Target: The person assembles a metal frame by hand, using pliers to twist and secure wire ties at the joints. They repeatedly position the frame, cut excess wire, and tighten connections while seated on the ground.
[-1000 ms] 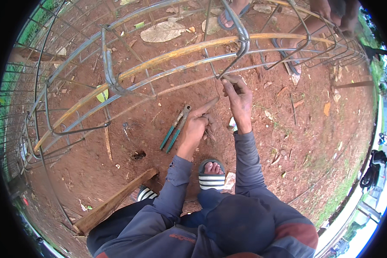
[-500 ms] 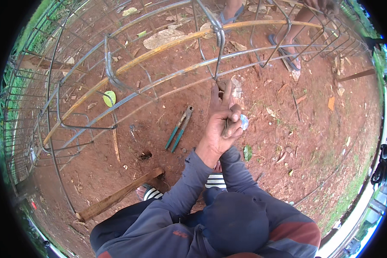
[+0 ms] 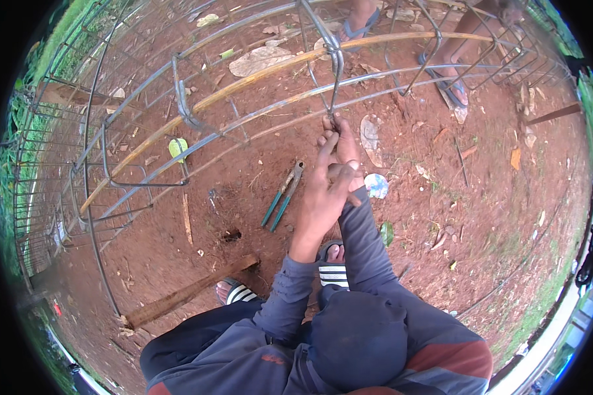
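Note:
My right hand (image 3: 346,146) reaches up to the lower corner of a steel stirrup (image 3: 337,66) on the rebar cage (image 3: 270,62). Its fingertips pinch together at that corner; whatever is between them is too small to make out. My left hand (image 3: 323,194) lies just below and partly in front of the right one. Its fingers are stretched out and apart, with nothing visible in them. Left of my hands, pliers with green handles (image 3: 283,196) rest on the reddish soil.
The cage's long bars curve across the upper view. A wooden plank (image 3: 191,291) lies near my left foot. Another person's sandalled foot (image 3: 451,85) is beyond the cage at right. Dry leaves (image 3: 260,60) and a small hole (image 3: 232,235) mark the ground.
My left hand has opened from a closed grip and its fingers now spread. My right hand has come farther up, closing its fingertips at the stirrup's corner. The whole view has shifted slightly.

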Available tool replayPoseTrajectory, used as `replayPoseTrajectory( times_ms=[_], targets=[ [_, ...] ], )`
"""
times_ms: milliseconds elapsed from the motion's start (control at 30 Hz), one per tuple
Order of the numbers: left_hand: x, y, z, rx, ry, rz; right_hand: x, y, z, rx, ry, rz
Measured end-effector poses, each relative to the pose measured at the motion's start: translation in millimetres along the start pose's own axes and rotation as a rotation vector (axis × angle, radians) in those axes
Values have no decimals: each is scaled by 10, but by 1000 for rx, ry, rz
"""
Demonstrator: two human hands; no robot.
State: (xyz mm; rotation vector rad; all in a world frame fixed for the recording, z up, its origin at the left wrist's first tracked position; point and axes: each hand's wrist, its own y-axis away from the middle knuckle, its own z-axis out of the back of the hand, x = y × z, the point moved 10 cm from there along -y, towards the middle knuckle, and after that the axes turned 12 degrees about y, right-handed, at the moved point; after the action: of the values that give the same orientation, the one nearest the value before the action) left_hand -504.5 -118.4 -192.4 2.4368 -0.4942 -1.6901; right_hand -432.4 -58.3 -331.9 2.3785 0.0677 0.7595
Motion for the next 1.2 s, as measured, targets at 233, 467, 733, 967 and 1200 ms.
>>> replayPoseTrajectory(
  times_ms=[233, 467, 733, 967, 1200],
  targets=[
    [1082, 141, 1753, -453, -1269, -61, 0, -93, -57, 142, -26, 13],
    [1520, 117, 1959, -304, -1428, -72, -598, 255, 940, -2, 772, 46],
    [1376, 5, 1873, -275, -680, -173, -1039, 528, 1112, 111, 967, 6],
    [1247, 105, 1139, 32, 183, 196, -255, 564, 697, 122, 1286, 337],
    [735, -231, 1419, -30, -566, -119, 211, 691, 666, 154, 1457, 494]
  ],
)
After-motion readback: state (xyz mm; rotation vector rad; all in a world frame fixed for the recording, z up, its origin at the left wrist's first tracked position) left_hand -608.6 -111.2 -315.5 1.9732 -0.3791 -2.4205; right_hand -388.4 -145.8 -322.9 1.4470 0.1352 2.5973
